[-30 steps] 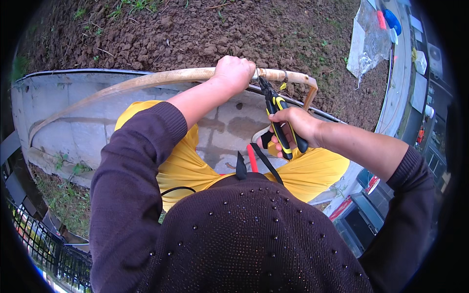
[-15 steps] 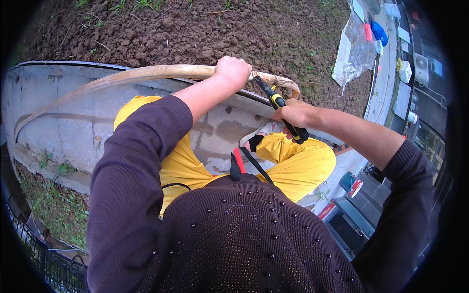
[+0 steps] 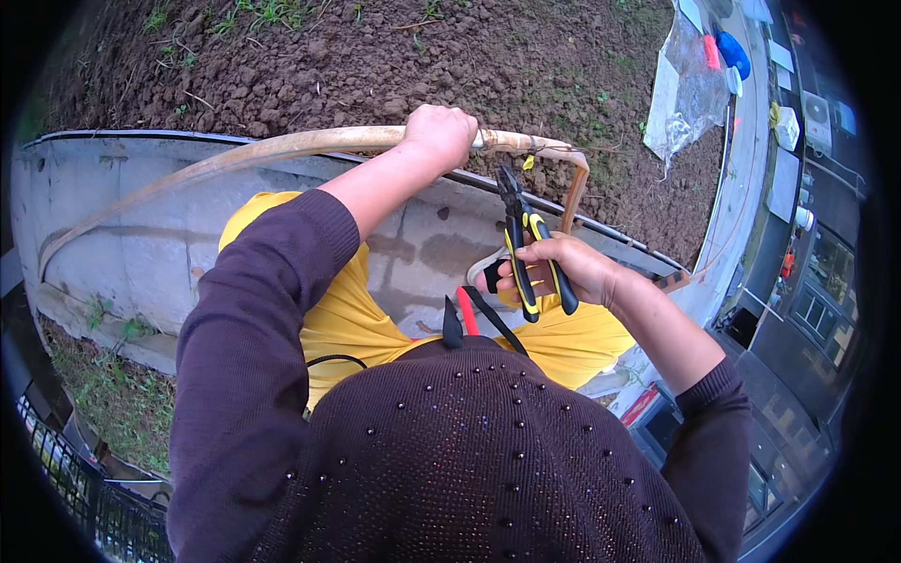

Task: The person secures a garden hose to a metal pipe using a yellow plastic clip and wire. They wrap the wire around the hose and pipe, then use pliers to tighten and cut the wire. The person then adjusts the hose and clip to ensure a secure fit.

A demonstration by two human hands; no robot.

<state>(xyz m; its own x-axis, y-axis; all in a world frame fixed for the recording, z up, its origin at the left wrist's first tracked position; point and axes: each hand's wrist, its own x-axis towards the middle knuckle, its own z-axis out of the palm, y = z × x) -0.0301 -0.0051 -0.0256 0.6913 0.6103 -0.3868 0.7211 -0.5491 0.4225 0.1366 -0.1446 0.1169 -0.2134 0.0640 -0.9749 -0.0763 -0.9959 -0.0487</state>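
Observation:
My left hand [image 3: 441, 133] is wrapped round a long, pale, flattened hose [image 3: 282, 147] near its far end. From there the hose arches left and droops onto the concrete. Right of my fist the hose runs on a short way, with thin wire [image 3: 549, 147] around it, then folds sharply down. In my right hand [image 3: 568, 265] is a pair of pliers [image 3: 515, 211] with black and yellow handles. The handles are spread apart, and the dark jaws point up, just below the hose and apart from it. A small yellow scrap [image 3: 527, 162] hangs by the wire.
Beyond a low concrete ledge [image 3: 601, 236] lies tilled brown soil [image 3: 310, 75]. Clear plastic sheeting [image 3: 690, 103] and a blue object [image 3: 733, 54] are at the upper right. A black metal fence [image 3: 94, 488] stands at lower left. Red and black straps [image 3: 466, 311] hang at my waist.
My right hand has drawn the pliers down off the hose, turned them upright and let the handles spread. My left hand keeps its hold on the hose. The folded end now shows more fully.

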